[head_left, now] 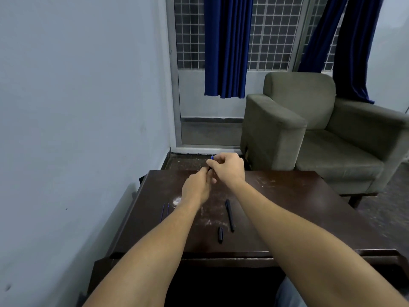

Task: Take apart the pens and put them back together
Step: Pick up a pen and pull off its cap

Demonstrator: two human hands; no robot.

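Two bare forearms reach from the near edge over the dark brown wooden table [287,207], where the left hand [195,188] and right hand [229,168] meet at the far edge, both pinched on a slim dark pen with a blue end [211,157], its long axis pointing toward 11 o'clock. Nearer, at 6 o'clock from the hands, a long black pen barrel [229,214] and short black cap [220,234] lie almost 12-to-6. Two thin blue refills [165,211] lie parallel at 8 o'clock; no containers show.
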